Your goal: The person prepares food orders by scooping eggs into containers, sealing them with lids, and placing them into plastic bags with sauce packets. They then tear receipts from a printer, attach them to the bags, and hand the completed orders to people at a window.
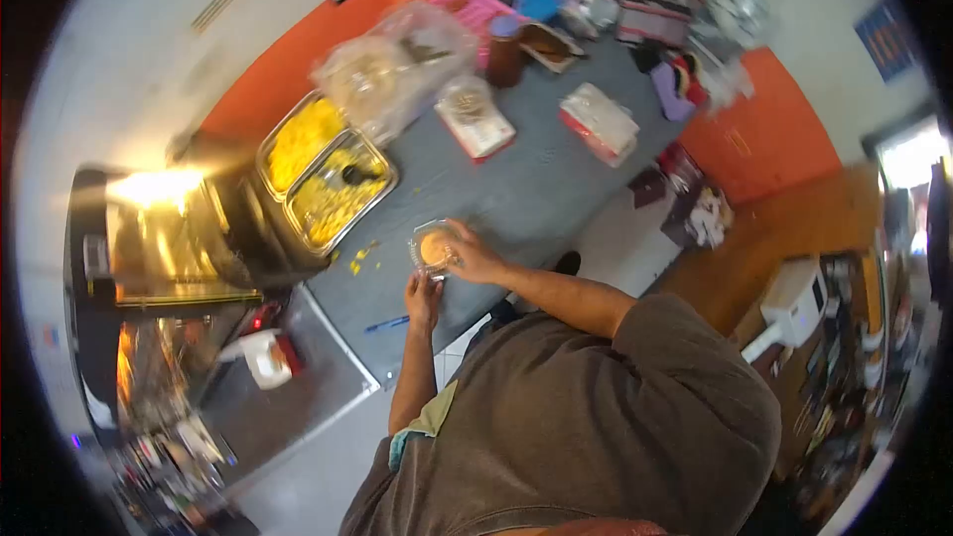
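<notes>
the small clear plastic tub with tan-orange filling sits near the front edge of the grey bench, beside steel trays of yellow food. the right hand has its grip clamped on the tub's side. the left hand meets the near rim, and i cannot tell its grip. the tub is probably light, thin-walled and crushable, so it is best held gently by the walls.

Fisheye bends the room into a circle with black corners. Glare burns out the metal cabinet at left — a window glows white at right. Edges smear; the right hand at centre looks slightly soft.
</notes>
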{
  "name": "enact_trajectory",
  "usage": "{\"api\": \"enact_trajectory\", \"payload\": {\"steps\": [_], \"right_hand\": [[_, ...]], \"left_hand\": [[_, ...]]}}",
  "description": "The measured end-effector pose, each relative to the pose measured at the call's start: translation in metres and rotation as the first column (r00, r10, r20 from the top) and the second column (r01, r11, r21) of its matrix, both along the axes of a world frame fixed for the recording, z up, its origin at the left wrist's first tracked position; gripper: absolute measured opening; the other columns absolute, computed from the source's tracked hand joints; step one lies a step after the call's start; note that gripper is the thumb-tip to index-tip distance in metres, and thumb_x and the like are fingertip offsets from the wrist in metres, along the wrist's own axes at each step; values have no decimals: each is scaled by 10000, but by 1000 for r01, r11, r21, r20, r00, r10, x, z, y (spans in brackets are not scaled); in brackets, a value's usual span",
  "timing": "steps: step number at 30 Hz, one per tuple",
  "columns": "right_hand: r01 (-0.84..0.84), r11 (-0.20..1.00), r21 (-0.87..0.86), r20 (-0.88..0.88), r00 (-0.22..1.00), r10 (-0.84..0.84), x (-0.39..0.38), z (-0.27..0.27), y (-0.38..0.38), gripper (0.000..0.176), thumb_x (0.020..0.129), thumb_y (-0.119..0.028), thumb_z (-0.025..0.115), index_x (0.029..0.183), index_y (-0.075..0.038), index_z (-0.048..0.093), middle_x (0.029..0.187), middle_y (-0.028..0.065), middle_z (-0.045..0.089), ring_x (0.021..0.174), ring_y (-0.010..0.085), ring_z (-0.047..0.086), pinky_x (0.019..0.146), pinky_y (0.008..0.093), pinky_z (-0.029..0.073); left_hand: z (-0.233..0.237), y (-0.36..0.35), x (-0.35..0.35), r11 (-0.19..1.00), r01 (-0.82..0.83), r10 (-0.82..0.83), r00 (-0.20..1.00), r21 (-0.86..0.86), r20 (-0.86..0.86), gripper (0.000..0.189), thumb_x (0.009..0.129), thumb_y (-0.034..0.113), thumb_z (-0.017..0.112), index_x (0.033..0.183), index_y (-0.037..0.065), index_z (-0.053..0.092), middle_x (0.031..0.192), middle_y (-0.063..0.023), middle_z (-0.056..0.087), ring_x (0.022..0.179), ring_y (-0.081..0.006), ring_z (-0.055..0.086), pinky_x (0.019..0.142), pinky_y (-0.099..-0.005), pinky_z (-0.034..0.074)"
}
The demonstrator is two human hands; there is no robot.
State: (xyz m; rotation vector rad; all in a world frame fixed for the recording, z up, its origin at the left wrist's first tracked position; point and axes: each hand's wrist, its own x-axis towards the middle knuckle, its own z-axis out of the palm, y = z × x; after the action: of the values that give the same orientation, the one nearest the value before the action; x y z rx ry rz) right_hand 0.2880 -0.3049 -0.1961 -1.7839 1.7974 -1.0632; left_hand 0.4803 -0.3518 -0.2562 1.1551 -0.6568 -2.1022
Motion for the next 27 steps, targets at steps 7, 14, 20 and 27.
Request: {"api": "enact_trajectory", "payload": {"steps": [7, 14, 20, 27], "right_hand": [[213, 778, 591, 658, 432, -618, -118, -43, 63, 607, 804, -308, 704, 1278, -64, 414, 987, 116, 592, 667, 150, 615, 489, 242, 509], [232, 831, 505, 681, 485, -549, -218, -29, 121, 502, 851, -334, 640, 1243, -68, 475, 928, 88, 646, 657, 134, 616, 499, 260, 480], [351, 805, 478, 817, 159, -554, -254, -25, 278, 347, 847, -249, 645, 1120, -49, 566, 856, 74, 642, 627, 140, 594, 522, 279, 504], [706, -704, 80, 278, -694, -664, -170, -105, 533, 159, 816, -198, 594, 845, -47, 637, 773, 110, 642, 734, 213, 605, 631, 366, 476]], "left_hand": [[4, 46, -121, 964, 215, -188, 967, 158, -171, 163, 865, 103, 616, 1009, 142, 552, 1026, -2, 600, 970, -168, 570, 922, -404, 443], [-14, 58, -217, 933, 275, -302, 949, -234, -90, 49, 869, 65, 595, 845, 98, 567, 876, -28, 574, 829, -165, 557, 777, -307, 462], [-54, -3, -272, 965, 261, -261, 965, -10, 2, 52, 845, 52, 553, 891, 45, 577, 889, -62, 597, 865, -197, 580, 809, -301, 519], [-67, -29, -308, 976, 211, -216, 972, 54, 98, 278, 875, 210, 602, 1056, 2, 562, 1030, -79, 602, 947, -187, 568, 846, -286, 504]]}}
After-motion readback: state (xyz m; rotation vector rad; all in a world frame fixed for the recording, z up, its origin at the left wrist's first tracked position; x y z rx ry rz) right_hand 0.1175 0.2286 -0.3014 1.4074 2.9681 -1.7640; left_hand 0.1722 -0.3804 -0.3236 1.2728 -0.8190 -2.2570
